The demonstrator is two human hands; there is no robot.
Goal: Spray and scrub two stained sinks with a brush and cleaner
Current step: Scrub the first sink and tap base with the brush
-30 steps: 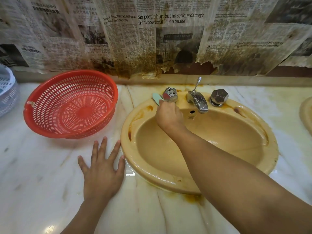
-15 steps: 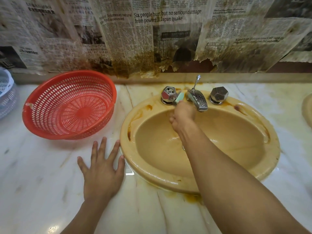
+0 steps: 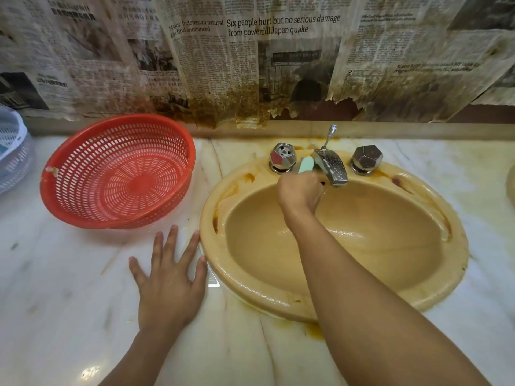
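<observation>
A yellow oval sink (image 3: pixel 434 291) with brown stains on its rim is set into the marble counter. My right hand (image 3: pixel 299 190) grips a brush whose pale green handle end (image 3: pixel 306 165) sticks up between the left tap knob (image 3: pixel 282 157) and the chrome spout (image 3: pixel 331 167). The brush head is hidden under my hand, at the sink's back wall just left of the spout. My left hand (image 3: pixel 170 282) rests flat on the counter, fingers spread, its thumb touching the sink's left rim. No cleaner bottle is in view.
A red perforated basket (image 3: pixel 83 190) leans on the counter left of the sink. A white basket (image 3: pixel 12 151) shows at the far left edge. A right tap knob (image 3: pixel 366 160), stained newspaper (image 3: pixel 250 65) on the wall and a second sink's rim (image 3: pixel 512 188) at far right.
My right hand with the brush moved from beside the left tap knob rightward toward the spout, and has stayed just left of the spout since. The left hand has stayed put.
</observation>
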